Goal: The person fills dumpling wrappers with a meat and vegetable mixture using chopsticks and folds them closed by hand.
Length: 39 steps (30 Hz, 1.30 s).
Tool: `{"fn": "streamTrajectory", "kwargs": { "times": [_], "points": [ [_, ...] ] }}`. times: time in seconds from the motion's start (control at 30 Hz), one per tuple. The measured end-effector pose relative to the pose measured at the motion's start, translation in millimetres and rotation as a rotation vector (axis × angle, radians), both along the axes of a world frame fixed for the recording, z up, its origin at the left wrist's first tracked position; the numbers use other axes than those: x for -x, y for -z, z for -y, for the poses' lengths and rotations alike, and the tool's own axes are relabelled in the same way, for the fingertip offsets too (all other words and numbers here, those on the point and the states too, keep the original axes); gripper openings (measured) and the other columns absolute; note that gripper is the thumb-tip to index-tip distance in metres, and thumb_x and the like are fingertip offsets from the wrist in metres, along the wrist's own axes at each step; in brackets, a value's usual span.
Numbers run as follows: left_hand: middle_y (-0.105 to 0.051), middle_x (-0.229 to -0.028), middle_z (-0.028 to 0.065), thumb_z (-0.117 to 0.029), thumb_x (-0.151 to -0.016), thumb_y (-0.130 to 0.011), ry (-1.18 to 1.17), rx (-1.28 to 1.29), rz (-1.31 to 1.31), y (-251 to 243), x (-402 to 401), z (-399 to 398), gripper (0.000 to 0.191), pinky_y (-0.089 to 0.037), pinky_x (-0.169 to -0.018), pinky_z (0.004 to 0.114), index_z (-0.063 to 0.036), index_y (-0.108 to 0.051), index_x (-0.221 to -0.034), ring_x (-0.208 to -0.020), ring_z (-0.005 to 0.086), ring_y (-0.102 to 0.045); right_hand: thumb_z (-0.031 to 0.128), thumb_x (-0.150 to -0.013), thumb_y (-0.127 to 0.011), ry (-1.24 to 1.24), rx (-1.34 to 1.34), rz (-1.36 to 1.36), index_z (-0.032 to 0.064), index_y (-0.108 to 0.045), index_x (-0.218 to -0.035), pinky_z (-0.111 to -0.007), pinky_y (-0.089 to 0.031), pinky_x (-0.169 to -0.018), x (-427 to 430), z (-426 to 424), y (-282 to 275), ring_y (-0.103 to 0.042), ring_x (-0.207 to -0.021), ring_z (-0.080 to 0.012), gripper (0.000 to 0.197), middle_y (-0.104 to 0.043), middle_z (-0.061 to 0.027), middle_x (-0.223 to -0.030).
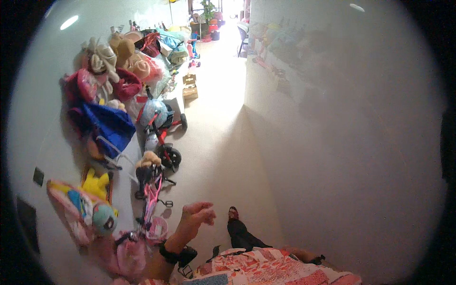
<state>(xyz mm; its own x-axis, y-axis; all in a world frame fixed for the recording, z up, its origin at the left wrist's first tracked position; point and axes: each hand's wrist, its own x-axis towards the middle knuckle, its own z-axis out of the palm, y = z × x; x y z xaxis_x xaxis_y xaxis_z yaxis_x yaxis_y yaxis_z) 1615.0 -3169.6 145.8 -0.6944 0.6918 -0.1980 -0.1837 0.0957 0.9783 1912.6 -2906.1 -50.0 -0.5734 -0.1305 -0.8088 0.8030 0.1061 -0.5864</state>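
My left hand (199, 214), with a black band at the wrist, hangs over the pale floor at lower centre. Its fingers are loosely curled, thumb apart, and nothing is seen in them. Nearest on its left stands a pink child's bicycle (152, 196) with a pink basket (156, 229). My right hand (297, 253) is low beside my patterned red and white top (263, 265). The top covers part of it, and its fingers cannot be made out. Ahead of the top, one dark-trousered leg (242, 233) with a dark red shoe (233, 213) reaches forward.
Along the left wall are a red-framed tricycle (164, 137), a blue bag (110, 126), a yellow plush toy (95, 183) and heaped soft toys (131, 57). A cardboard box (190, 87) sits on the passage floor. A glossy wall (342, 142) bounds the right. A chair (243, 37) stands far ahead.
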Motion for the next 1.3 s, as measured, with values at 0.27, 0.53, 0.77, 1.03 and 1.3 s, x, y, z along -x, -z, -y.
{"fn": "streamTrajectory", "kwargs": {
  "times": [0.27,0.53,0.77,1.03,1.3],
  "points": [
    [-0.061,-0.074,0.0134,-0.010,-0.080,-0.056,-0.275,0.012,0.213,14.3,244.3,-89.3,0.030,-0.054,-0.057,0.032,0.0103,-0.054,-0.103,-0.064,0.0195,-0.061,0.029,-0.083,-0.056,-0.182,0.006,0.030,-0.0010,-0.063,-0.099,-0.029,-0.043,-0.076,280.1,-136.3,18.7,-0.055,-0.082,-0.0155,0.034,-0.063,-0.0058,-0.099],
    [-0.057,-0.066,0.0146,-0.009,-0.079,-0.052,-0.702,-0.037,0.514,67.7,453.0,-128.1,0.025,-0.053,-0.044,0.040,0.0077,-0.051,-0.099,-0.047,0.0234,-0.057,0.032,-0.084,-0.056,-0.257,0.076,-0.045,0.0001,-0.063,-0.100,-0.030,-0.042,-0.075,530.2,-251.1,7.7,-0.055,-0.082,-0.0147,0.037,-0.064,-0.0059,-0.098],
    [-0.060,-0.070,0.0124,-0.010,-0.082,-0.053,-0.222,-0.047,0.270,27.7,719.0,-333.8,0.026,-0.054,-0.052,0.031,0.0086,-0.054,-0.101,-0.054,0.0175,-0.059,0.033,-0.084,-0.057,-0.119,0.035,-0.039,0.0028,-0.063,-0.103,-0.031,-0.042,-0.075,712.8,-350.5,-25.0,-0.055,-0.081,-0.0141,0.036,-0.065,-0.0057,-0.097],
    [-0.061,-0.075,0.0119,-0.007,-0.084,-0.056,0.250,-0.157,0.170,-9.2,942.3,-566.2,0.027,-0.053,-0.058,0.028,0.0106,-0.053,-0.104,-0.060,0.0140,-0.059,0.033,-0.084,-0.058,0.056,0.029,-0.091,0.0058,-0.063,-0.107,-0.032,-0.043,-0.074,921.7,-489.3,-37.2,-0.056,-0.080,-0.0135,0.037,-0.065,-0.0055,-0.097],
    [-0.058,-0.068,0.0148,-0.007,-0.082,-0.051,-0.154,0.015,0.265,21.7,1137.0,-638.9,0.023,-0.054,-0.050,0.036,0.0094,-0.053,-0.098,-0.051,0.0203,-0.058,0.031,-0.082,-0.061,-0.201,-0.333,-1.000,0.0068,-0.067,-0.101,-0.030,-0.043,-0.062,1131.2,-634.3,-4.7,-0.052,-0.067,-0.0101,0.032,-0.067,-0.0047,-0.083]
  ]
}}
